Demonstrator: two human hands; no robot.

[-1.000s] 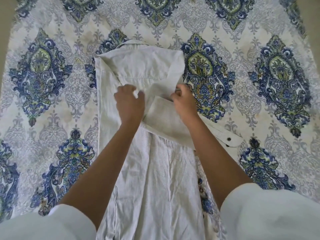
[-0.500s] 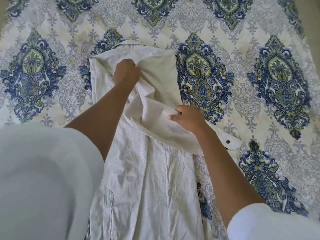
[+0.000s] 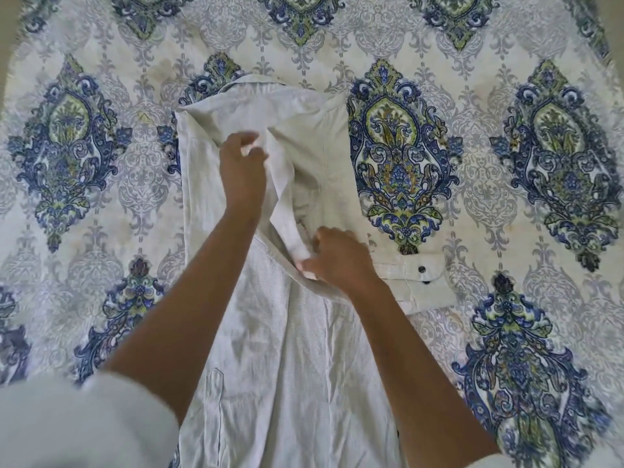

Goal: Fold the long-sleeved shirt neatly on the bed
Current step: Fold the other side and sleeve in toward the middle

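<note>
A pale grey long-sleeved shirt (image 3: 287, 349) lies lengthwise on the bed, collar at the far end. One sleeve is folded across its upper part, and the sleeve's cuff (image 3: 418, 285) with dark buttons sticks out to the right. My left hand (image 3: 241, 170) pinches a raised ridge of the sleeve fabric near the shoulder. My right hand (image 3: 337, 256) grips the lower end of that same ridge, close to the cuff. The fabric between both hands stands up in a narrow fold.
The bedsheet (image 3: 489, 146) is white with large blue and green ornamental medallions and spreads on all sides of the shirt. White sleeves on my upper arms fill the bottom corners of the view.
My left hand has come back down from the collar area to the sleeve near the shoulder. My right hand has shifted slightly left and now pinches the fabric ridge.
</note>
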